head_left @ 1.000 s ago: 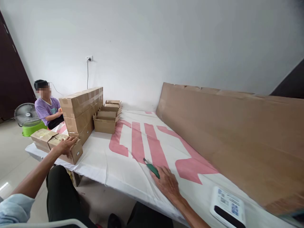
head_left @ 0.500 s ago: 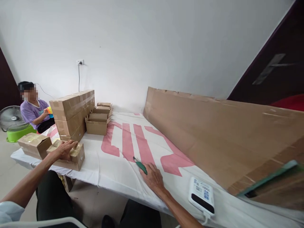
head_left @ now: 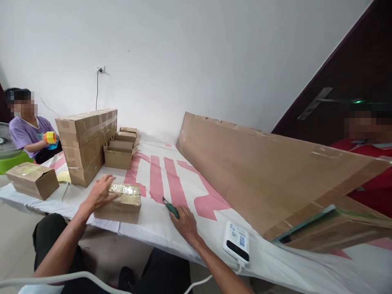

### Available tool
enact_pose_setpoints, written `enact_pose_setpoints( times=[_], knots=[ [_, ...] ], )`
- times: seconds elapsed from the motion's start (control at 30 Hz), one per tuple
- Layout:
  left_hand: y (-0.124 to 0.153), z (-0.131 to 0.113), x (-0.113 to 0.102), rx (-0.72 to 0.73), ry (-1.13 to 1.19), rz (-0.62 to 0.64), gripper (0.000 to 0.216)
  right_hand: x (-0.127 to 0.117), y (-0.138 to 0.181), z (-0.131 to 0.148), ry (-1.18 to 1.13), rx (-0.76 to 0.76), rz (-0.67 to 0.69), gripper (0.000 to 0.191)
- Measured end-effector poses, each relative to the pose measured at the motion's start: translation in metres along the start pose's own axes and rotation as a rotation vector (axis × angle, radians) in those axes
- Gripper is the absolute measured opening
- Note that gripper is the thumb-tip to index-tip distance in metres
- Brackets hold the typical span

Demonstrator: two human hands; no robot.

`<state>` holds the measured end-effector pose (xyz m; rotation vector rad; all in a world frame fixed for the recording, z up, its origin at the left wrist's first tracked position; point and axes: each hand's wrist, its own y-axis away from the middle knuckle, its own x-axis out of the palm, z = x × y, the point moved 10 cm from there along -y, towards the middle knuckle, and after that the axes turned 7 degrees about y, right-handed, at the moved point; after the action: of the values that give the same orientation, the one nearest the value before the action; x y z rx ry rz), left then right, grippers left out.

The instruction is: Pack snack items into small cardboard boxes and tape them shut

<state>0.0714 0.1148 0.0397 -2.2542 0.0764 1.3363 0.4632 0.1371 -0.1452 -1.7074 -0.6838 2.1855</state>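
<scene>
My left hand [head_left: 102,192] is at the left end of a taped cardboard box [head_left: 122,210], its fingers spread apart and its thumb over the box top. Whether the fingertips press on the cardboard I cannot tell. Shiny clear tape runs along the top of this box near the table's front edge. My right hand [head_left: 185,222] rests low on the cloth, closed around a green utility knife [head_left: 172,209] whose tip points away to the left. Another closed box [head_left: 32,179] sits at the left end of the table.
Closed boxes [head_left: 81,141] form a stack at the back left, beside several open boxes [head_left: 118,157]. A long cardboard sheet [head_left: 245,163] stands on the right. A white device [head_left: 237,241] with a cable lies near my right forearm. One person sits left, another right.
The taped box has moved right along the table, away from the other closed box. My left hand has gone from its top to its left end. At the right, a person in red has come into view.
</scene>
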Motion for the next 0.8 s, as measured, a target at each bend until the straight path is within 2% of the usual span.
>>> enact_pose_setpoints(
  times=[0.1, 0.2, 0.37, 0.5, 0.6, 0.8],
  knots=[
    [0.025, 0.052, -0.038, -0.201, 0.196, -0.200, 0.039, 0.001, 0.000, 0.000, 0.010, -0.002, 0.020, 0.020],
    [0.046, 0.083, -0.040, -0.355, 0.403, -0.250, 0.033, -0.001, 0.000, 0.002, 0.005, -0.011, 0.022, 0.021],
    [0.056, 0.089, -0.024, -0.400, 0.555, -0.286, 0.034, -0.004, 0.000, 0.002, -0.004, -0.007, 0.016, 0.019],
    [0.057, 0.094, -0.019, -0.464, 0.616, -0.262, 0.044, -0.006, 0.000, 0.004, -0.006, -0.024, 0.010, 0.020],
    [0.055, 0.096, -0.021, -0.501, 0.659, -0.231, 0.044, -0.005, 0.000, 0.004, 0.009, -0.022, 0.010, 0.021],
    [0.046, 0.089, -0.031, -0.517, 0.690, -0.204, 0.032, -0.003, 0.000, 0.002, 0.019, -0.011, 0.017, 0.019]
  ],
)
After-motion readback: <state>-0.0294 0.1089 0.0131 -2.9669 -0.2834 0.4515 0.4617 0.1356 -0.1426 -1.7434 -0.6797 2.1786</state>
